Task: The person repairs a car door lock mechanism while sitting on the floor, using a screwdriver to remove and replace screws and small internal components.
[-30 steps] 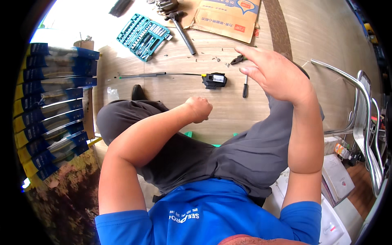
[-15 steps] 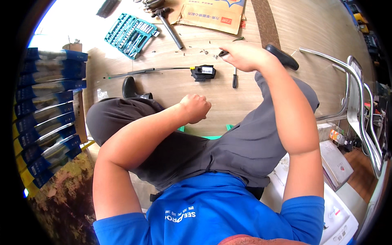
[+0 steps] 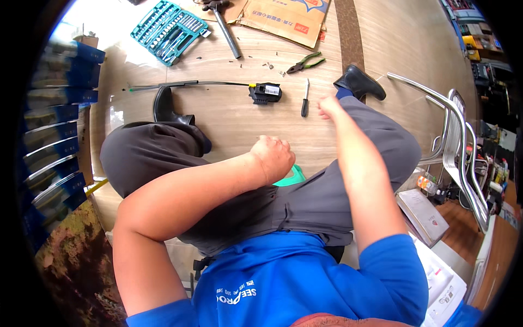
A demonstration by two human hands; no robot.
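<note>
Two hands are now held well apart, with no tool seen in either. Half a second ago the pliers (image 3: 298,65) were partly covered by the right hand (image 3: 328,107); now they are left fully exposed on the floor (image 3: 218,122), just right of some loose parts (image 3: 269,66), and the hand has been drawn back to the right leg (image 3: 376,128), near the screwdriver (image 3: 305,104) but not touching it. Its fingers are curled; whether anything is clamped between them cannot be told. The left hand (image 3: 274,158) is held over the lap (image 3: 299,207), loosely curled, partly in front of a green object (image 3: 295,176); its palm is hidden, so its grip cannot be told either. The black unit (image 3: 265,94) is left lying beyond it, its cable (image 3: 218,83) stretched leftward, touched by neither hand. A pause in tool handling may be judged from this.
</note>
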